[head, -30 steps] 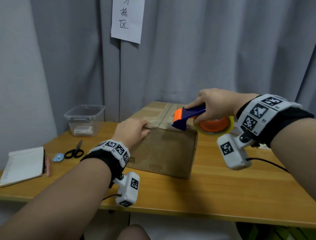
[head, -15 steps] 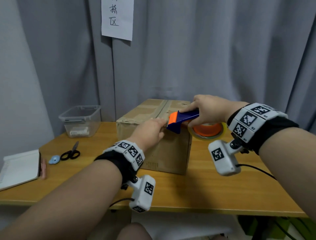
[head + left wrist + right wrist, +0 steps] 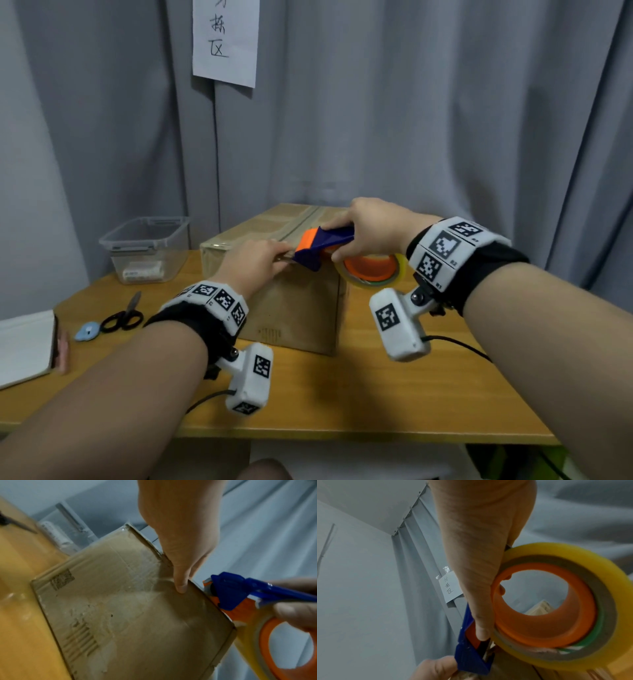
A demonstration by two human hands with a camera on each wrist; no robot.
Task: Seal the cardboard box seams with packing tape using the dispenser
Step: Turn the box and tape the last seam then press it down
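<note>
**Q:** What has changed across the sequence, and what is implied for the task?

**A:** The brown cardboard box (image 3: 274, 274) is shown standing on the wooden bench (image 3: 394, 394), at about 12 o'clock from the wearer. A second earlier, the blue-and-orange tape dispenser (image 3: 317, 248) was held clear of the left hand (image 3: 255, 260); now its blue nose is seen brought against that hand at the near top edge of the box, where the centre seam ends. The left hand itself has been shifted rightward along that edge. It may be judged that a tape end is being anchored there before a run along the seam toward 12 o'clock; the tape end itself cannot be made out.

**Q:** How are the fingers disposed?

**A:** The fingers of the left hand are curled over the top edge, the thumb (image 3: 180, 582) being pressed flat on the near face. The right hand (image 3: 373, 229) is wrapped round the dispenser handle, with the yellowish tape roll (image 3: 573, 615) on its orange hub below the palm.

**Q:** Is any writing legible?

**A:** A white paper sheet (image 3: 224, 41) is fixed to the grey curtain at 11 o'clock; handwritten characters are borne, the lowest readable as "区", the upper ones uncertain. Faint printed marks on the near face of the box are illegible. No brand is discernible.
</note>
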